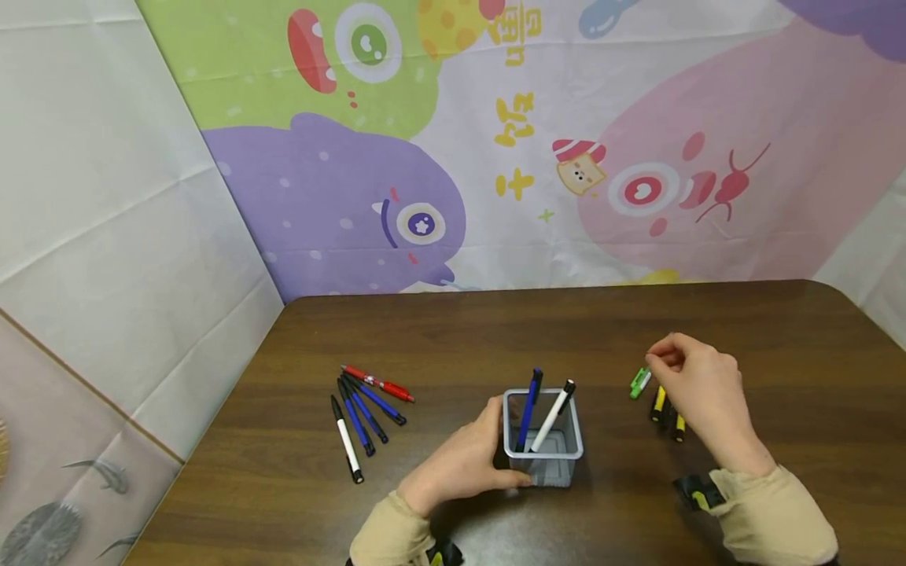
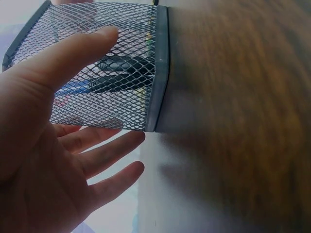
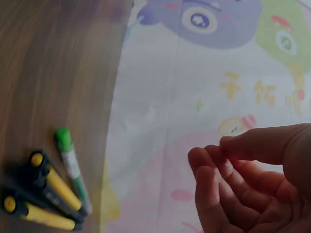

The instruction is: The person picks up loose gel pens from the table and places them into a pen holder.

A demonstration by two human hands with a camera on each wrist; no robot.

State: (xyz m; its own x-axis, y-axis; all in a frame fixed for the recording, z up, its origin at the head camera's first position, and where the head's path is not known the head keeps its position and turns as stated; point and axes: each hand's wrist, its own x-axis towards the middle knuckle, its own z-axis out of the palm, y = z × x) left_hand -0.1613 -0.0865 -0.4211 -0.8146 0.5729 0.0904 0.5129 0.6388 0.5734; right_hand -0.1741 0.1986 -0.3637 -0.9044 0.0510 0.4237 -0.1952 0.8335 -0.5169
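Observation:
A silver mesh pen holder (image 1: pixel 554 473) stands near the front middle of the table. My left hand (image 1: pixel 460 462) grips it from the left, thumb (image 2: pixel 90 46) along one mesh wall and fingers around the adjoining side. Inside lean a blue pen (image 1: pixel 528 410) and a white pen (image 1: pixel 552 420) with a black end. Farther right, my right hand (image 1: pixel 699 385) hovers above the table, fingers loosely bent, thumb close to the index fingertip, nothing between them. Beneath and beside it lie a green-and-white pen (image 3: pixel 71 165) and several yellow-and-black pens (image 3: pixel 60 187), partly covered by the hand in the head view.
On the left of the table lie a red pen (image 1: pixel 382 384), several blue pens (image 1: pixel 356 420) with black ends and a white pen (image 1: pixel 345 439). A cartoon-printed cloth (image 1: pixel 524 236) hangs behind the table's back edge. A pale cloth (image 1: pixel 141 196) hangs at left.

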